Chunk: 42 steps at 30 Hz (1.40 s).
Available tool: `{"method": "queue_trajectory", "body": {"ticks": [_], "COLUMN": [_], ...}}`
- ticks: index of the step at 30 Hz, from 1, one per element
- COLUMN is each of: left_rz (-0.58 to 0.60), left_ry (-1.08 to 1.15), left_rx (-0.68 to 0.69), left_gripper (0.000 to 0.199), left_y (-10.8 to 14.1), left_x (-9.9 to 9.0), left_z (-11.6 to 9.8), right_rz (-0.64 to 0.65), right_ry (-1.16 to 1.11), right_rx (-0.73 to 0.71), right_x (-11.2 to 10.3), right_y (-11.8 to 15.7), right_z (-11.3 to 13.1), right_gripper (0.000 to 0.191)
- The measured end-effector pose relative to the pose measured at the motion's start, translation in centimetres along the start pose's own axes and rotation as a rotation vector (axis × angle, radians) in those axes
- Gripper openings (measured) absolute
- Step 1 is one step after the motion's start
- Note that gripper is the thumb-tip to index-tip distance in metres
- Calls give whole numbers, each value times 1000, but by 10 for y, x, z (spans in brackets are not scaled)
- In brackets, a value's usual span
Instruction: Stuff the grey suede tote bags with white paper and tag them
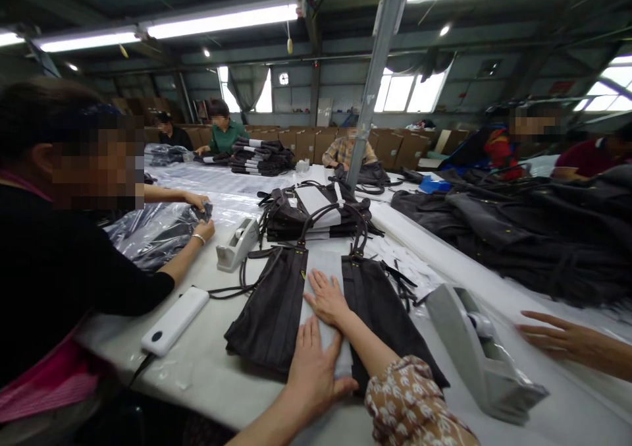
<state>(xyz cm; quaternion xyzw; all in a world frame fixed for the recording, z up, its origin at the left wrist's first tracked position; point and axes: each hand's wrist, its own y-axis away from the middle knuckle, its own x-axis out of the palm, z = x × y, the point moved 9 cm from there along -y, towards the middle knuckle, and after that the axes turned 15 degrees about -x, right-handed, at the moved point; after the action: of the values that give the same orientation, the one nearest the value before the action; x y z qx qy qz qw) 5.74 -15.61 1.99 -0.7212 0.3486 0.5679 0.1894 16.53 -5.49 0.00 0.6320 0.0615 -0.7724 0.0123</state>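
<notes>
Head view. Dark bag (274, 314) lies flat at centre, handles toward 12 o'clock, a pale strip (324, 261) running down its middle. Left hand (312, 370): palm down on the strip's lower part, fingers extended toward 12, thumb splayed toward 3; nothing grasped. Right hand (326, 301): laid on the strip just above, fingers slightly spread toward 11, thumb out toward 10; likewise unclenched, pressing or resting (force cannot be told). Whether the hands touch each other: cannot tell.

Surroundings, clock taken from the bag: bag stack (316, 212) at 12; grey tape dispenser (237, 245) at 10; white device (175, 321) at 9; larger tape dispenser (486, 354) between 3 and 4. Beyond the latter, a co-worker's hand (563, 337), fingers outstretched. At 10, another co-worker's hands (201, 228) grip plastic-wrapped dark material (162, 235).
</notes>
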Motion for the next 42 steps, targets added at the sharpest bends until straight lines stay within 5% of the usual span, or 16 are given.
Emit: {"method": "queue_trajectory", "body": {"ticks": [7,13,20,29,33,36,42], "left_rz": [23,-77,1,-9,-31,-59,-74], "left_ry": [2,84,127,73,34,7,-82], "left_rx": [-2,24,-1,-21,-9,-14,-24], "left_gripper": [90,86,82,80,80,81,78], "left_y": [3,7,7,10,9,11,11], "left_x": [-12,-30,-22,-18,-12,-9,-2], "left_z": [4,15,22,9,4,3,0], "right_rz": [24,-16,13,9,28,-45,42], "right_ry": [39,159,69,42,-257,-271,-374], "right_rx": [75,36,42,161,230,215,106], "right_x": [4,11,13,-15,-30,-44,-9], "right_y": [-14,-29,-38,3,10,28,75], "right_z": [-1,-4,-19,-5,-17,-10,39], "right_gripper": [69,68,64,54,55,58,56]}}
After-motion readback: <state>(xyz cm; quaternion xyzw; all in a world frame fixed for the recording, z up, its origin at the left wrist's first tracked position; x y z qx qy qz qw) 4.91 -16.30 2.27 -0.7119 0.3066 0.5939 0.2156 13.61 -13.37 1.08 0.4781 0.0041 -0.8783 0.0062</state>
